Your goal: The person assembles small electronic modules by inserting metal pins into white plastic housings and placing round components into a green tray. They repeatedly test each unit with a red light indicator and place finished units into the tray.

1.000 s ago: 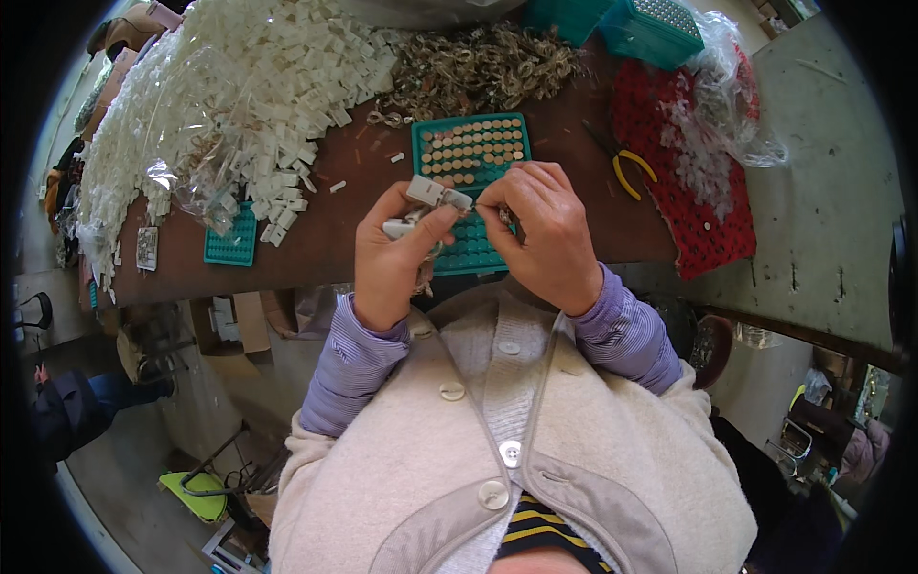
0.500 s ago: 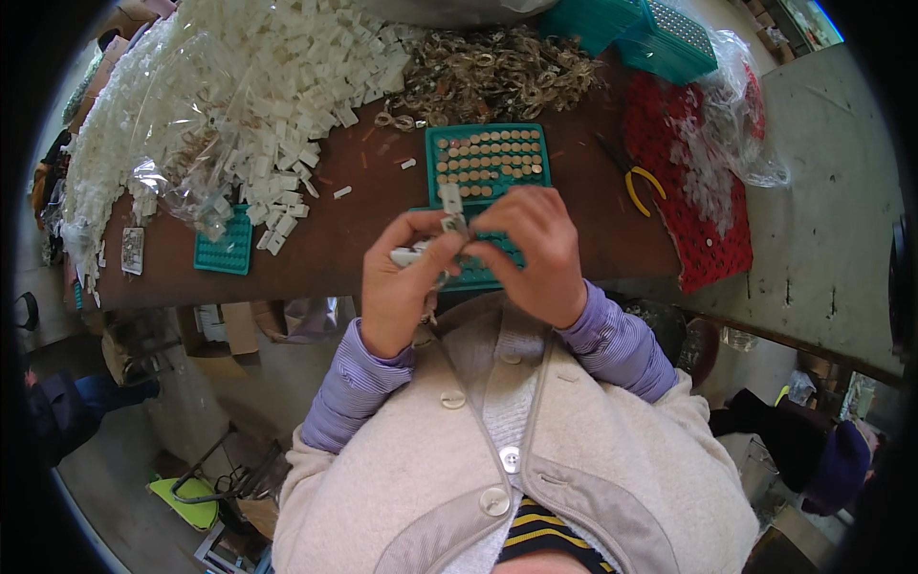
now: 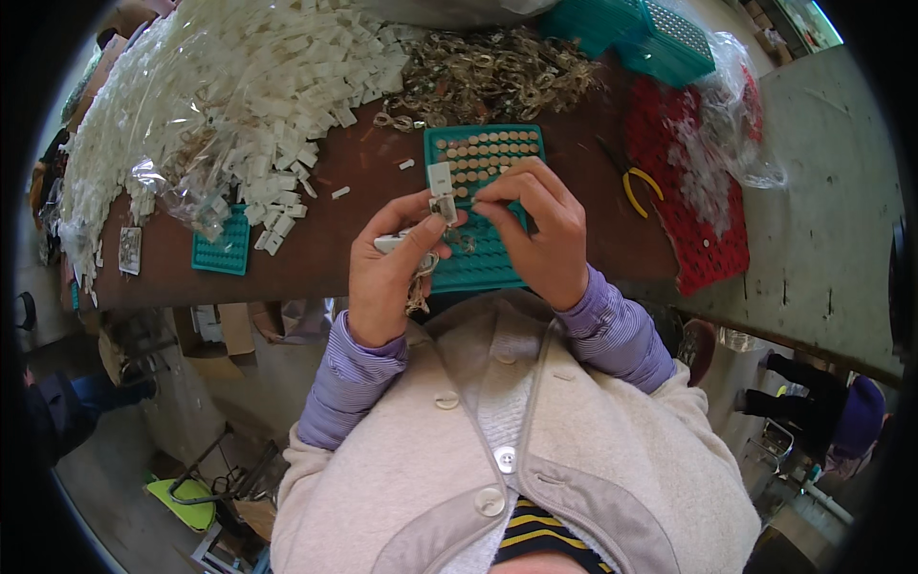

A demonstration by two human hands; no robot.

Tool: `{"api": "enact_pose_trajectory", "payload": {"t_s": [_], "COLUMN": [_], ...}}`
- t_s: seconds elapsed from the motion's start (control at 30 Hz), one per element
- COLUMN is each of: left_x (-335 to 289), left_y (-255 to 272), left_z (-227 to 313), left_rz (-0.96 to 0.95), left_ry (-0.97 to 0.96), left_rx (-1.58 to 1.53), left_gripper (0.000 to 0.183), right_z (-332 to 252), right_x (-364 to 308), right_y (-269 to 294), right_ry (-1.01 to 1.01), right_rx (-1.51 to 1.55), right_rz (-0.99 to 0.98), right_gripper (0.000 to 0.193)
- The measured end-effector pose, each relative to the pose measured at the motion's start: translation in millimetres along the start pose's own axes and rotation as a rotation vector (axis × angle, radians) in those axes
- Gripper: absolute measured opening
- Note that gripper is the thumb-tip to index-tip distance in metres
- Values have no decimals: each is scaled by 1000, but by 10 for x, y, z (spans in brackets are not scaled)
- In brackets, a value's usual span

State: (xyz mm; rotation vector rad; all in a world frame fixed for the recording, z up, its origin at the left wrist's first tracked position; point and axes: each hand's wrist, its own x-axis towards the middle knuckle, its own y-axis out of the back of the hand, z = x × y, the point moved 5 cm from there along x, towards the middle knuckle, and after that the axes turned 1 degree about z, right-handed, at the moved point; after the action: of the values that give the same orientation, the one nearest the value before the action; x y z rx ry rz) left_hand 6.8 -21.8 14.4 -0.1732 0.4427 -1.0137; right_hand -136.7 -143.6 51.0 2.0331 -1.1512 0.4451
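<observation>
My left hand is closed around a small white plastic case, which stands unfolded between thumb and fingers. A second white piece lies against the palm, and a bundle of thin wire hangs below it. My right hand is just to the right, thumb and forefinger pinched together; whatever sits between the tips is too small to make out. Beneath both hands lies a green tray with pockets. Behind it, another green tray holds rows of copper-coloured round discs.
White plastic cases are heaped at the left, partly under clear plastic. Tangled wire bundles lie at the back. Yellow-handled pliers rest near a red cloth at right. Green trays are stacked behind.
My hands have drawn apart: the left moved slightly left, and the right came away from the white case. More of the case and the near tray now shows.
</observation>
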Motion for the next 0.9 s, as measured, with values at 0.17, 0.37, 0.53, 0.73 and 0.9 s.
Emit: {"api": "enact_pose_trajectory", "payload": {"t_s": [0.17,0.37,0.53,0.73,0.9], "left_x": [-61,-72,-73,28,61], "left_y": [-170,-310,-257,38,83], "left_z": [-36,-89,-117,-52,-56], "left_rz": [-70,-164,-151,44,45], "left_ry": [-27,-68,29,70,72], "left_rx": [126,148,75,28,14], "left_gripper": [36,34,28,22,23], "right_z": [-178,-197,-206,175,314], "right_x": [-40,-168,-155,61,75], "right_y": [138,296,205,96,-72], "right_ry": [38,-52,40,-89,34], "right_rx": [39,122,94,-152,-411], "right_rz": [-34,61,33,20,-93], "right_gripper": [15,20,19,17,14]}}
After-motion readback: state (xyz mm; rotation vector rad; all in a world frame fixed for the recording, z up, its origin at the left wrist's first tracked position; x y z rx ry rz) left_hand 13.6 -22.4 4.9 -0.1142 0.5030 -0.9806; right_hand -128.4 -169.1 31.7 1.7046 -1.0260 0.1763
